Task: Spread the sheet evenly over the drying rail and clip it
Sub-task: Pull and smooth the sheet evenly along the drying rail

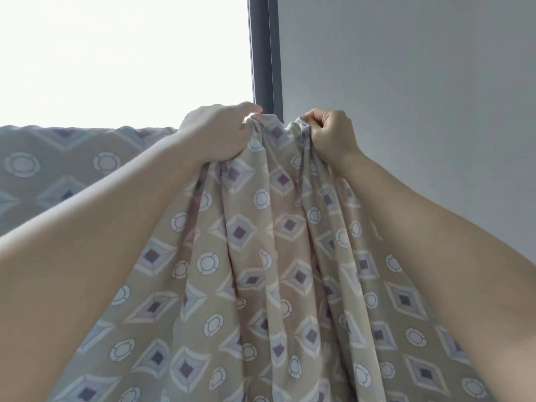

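my left hand [219, 132] and right hand [330, 134] each grip bunched sheet [261, 256] at frame centre | spread part lies left, at mid-left | rail probably hidden under the fabric | right hand nearer the bunch's free end

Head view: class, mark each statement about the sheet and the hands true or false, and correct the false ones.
1. The left hand and the right hand both grip the sheet at its bunched top. True.
2. The sheet is plain white. False: it is beige, printed with diamonds and circles.
3. A clip holds the sheet in place. False: no clip is visible.
4. A bright window lies left of a grey wall. True.
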